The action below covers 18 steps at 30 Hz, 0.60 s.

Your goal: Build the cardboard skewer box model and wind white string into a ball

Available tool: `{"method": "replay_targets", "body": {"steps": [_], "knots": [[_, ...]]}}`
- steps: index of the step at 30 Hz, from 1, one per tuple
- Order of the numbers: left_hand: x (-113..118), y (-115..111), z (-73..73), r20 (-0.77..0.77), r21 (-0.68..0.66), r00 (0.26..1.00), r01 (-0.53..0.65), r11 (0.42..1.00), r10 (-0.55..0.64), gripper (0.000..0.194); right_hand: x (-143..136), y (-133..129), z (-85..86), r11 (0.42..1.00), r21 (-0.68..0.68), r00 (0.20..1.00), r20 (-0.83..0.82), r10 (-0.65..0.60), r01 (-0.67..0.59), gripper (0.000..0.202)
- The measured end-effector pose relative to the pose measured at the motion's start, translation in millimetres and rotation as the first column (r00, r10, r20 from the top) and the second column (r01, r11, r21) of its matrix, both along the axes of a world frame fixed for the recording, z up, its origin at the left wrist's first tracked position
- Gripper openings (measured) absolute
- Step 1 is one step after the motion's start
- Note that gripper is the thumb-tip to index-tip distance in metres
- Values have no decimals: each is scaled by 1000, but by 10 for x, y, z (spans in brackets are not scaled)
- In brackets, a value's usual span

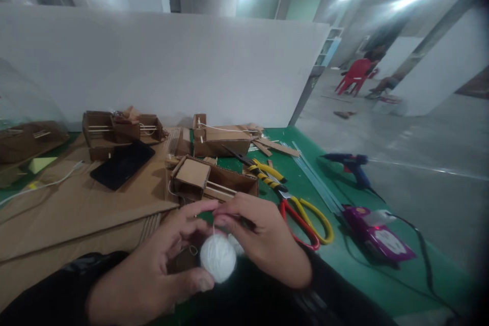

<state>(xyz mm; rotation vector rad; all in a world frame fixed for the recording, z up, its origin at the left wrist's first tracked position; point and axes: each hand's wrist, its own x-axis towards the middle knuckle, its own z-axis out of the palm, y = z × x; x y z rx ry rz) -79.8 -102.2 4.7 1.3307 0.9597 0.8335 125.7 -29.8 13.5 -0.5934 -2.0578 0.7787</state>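
A ball of white string [218,259] is low in the middle of the head view. My left hand [153,265] curls around its left side, thumb against the lower edge and some fingertips partly hidden behind it. Above the ball, my right hand [269,239] pinches a strand of the string between thumb and forefinger, close to my left index fingertip. Just beyond my hands lies an open cardboard box [191,178] with a cardboard block and thin sticks in it. Red-and-yellow-handled scissors [305,221] lie right of my right hand.
Yellow-handled pliers [267,173] lean over the box. A blue glue gun [353,165], glue sticks [313,178] and a purple power strip [378,234] with a cable occupy the right side. More cardboard boxes [122,135] and a dark tablet [122,164] lie behind, before a white partition [171,66].
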Motion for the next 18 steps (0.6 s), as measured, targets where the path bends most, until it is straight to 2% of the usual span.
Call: {"method": "replay_targets", "body": {"steps": [3, 5, 8, 10, 14, 18], "knots": [[-18, 6, 10, -74, 145, 997, 44, 988, -33, 47, -25, 18, -95, 993, -110, 999, 28, -40, 43, 12], [-29, 21, 17, -111, 235, 994, 27, 972, -1, 38, -33, 14, -145, 989, -140, 997, 64, -37, 46, 12], [-40, 43, 26, -119, 281, 989, -50, 958, 87, 34, -32, -33, -190, 990, -140, 990, 143, -12, 32, 14], [-42, 50, 35, -132, 257, 982, -98, 962, 136, 34, -25, -95, -200, 990, -140, 977, 214, 10, 21, 15], [-27, 60, 50, -224, 225, 947, -177, 958, 228, 37, 5, -269, -188, 998, -65, 936, 351, 36, -14, 15], [19, 65, 46, -254, 245, 937, -177, 953, 240, 35, 47, -414, -90, 994, 98, 931, 365, 5, -43, 14]]}}
